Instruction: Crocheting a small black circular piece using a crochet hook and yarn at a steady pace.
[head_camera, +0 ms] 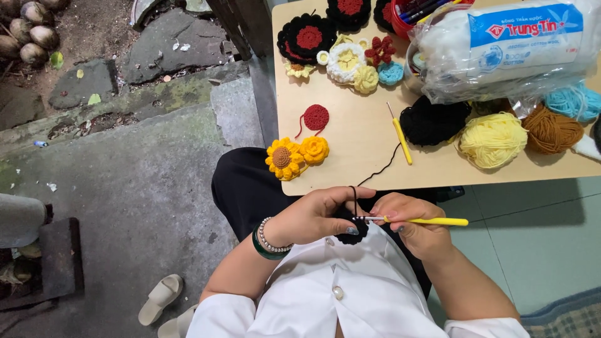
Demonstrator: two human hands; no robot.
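Below the near edge of the surface (pixel 363 125), over the lap, the left hand (pixel 316 216) is curled shut around a small black crochet piece (pixel 352 230), pinching it between thumb and fingers. The right hand (pixel 416 225) is closed in a pencil-like grip on a yellow-handled crochet hook (pixel 419 220), whose metal tip meets the black piece. A black yarn strand (pixel 382 168) runs from the work up over the near edge to a black yarn ball (pixel 434 121). At the near left corner lie a crocheted sunflower (pixel 282 159) and a yellow crocheted rose (pixel 314 149), touching each other, with a red crocheted disc (pixel 316 117) just behind. A second yellow hook (pixel 400 136) lies near the black ball. Toward the right edge sit pale yellow yarn (pixel 493 139) and brown yarn (pixel 552 129). A clear plastic bag (pixel 438 69) at the far right holds white cotton wool; a red container (pixel 400 22) beside it holds pens.
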